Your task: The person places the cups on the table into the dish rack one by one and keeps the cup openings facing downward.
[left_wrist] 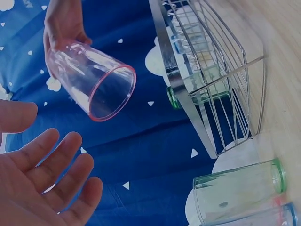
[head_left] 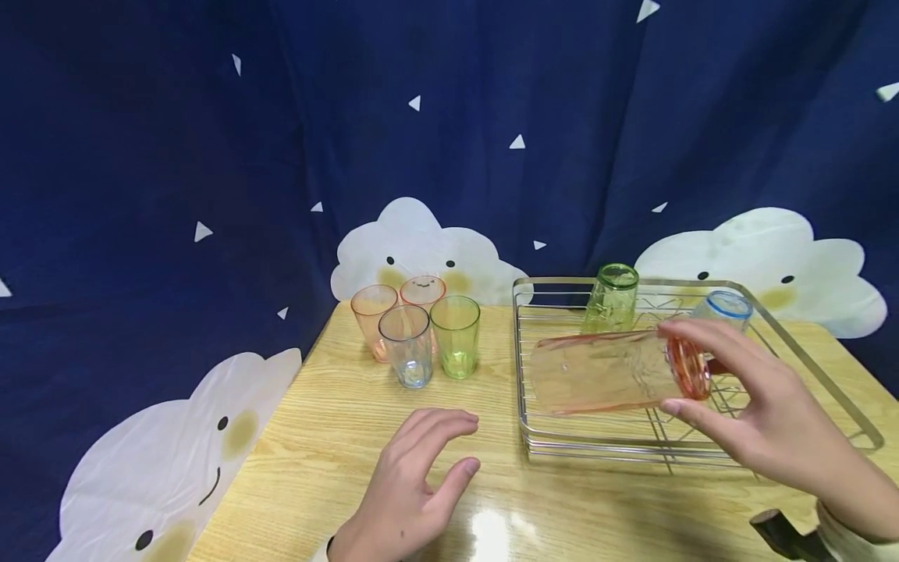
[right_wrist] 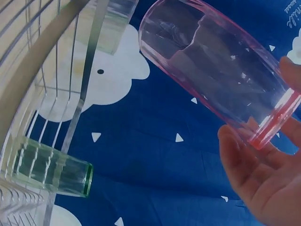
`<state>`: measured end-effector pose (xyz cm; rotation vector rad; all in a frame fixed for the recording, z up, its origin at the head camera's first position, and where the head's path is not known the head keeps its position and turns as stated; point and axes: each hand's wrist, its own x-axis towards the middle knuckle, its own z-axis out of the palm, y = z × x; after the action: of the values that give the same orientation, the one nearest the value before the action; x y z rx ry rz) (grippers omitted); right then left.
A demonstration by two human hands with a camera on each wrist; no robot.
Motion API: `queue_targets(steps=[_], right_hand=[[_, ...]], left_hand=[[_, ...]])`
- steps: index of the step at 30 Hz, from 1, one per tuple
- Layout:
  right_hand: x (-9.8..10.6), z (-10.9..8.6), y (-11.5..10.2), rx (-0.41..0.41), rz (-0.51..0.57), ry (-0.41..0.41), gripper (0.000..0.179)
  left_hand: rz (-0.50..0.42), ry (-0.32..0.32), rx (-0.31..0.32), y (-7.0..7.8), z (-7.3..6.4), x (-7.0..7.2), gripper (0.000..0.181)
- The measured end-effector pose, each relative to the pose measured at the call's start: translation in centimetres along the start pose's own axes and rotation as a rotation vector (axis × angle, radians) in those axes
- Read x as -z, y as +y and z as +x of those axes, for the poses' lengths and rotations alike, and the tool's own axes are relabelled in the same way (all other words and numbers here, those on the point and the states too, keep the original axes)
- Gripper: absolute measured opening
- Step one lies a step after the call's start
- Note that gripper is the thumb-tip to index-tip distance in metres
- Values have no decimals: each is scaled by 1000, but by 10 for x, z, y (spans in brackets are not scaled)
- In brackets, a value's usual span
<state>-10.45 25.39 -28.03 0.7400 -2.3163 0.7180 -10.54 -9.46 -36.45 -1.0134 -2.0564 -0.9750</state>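
Observation:
My right hand (head_left: 765, 406) grips a clear orange-pink drinking glass (head_left: 604, 373) round its thick base. The glass lies on its side in the air above the wire rack (head_left: 597, 446), its mouth toward the left. In the left wrist view the pink rim of that glass (left_wrist: 113, 94) faces the camera. My left hand (head_left: 414, 476) hovers over the table in front of several upright glasses, fingers loosely bent and apart, holding nothing. Inside the rack a green glass (head_left: 612, 300) stands upside down, and a blue glass (head_left: 726, 306) is partly hidden behind my right hand.
Left of the rack stand a blue glass (head_left: 410, 351), a green glass (head_left: 456, 339), an orange glass (head_left: 372, 312) and a red-rimmed glass (head_left: 424, 289), close together. A dark blue curtain (head_left: 449, 117) with clouds hangs behind the wooden table (head_left: 302, 468).

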Motion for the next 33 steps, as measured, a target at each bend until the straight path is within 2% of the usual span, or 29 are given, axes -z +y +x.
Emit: queue_targets(steps=[5,13,19,24,33], right_hand=[[0,4,4,31,-32,-2,88],[-2,13,11,36,-47,-9,90],[-4,21,12,43,-64,-29,94],[-7,27,13,16,-119,-59,92],[-13,37,19,-10,-159,-85,85]], left_hand=[[-2,-2,1,0,0,0,24],[-3,-24,22,1,0,0,23],[-23,12,-18,0,1,-1,24],[-33,28,-48,0,-1,-4,22],[-8,2,-4,0,-3,-4,22]])
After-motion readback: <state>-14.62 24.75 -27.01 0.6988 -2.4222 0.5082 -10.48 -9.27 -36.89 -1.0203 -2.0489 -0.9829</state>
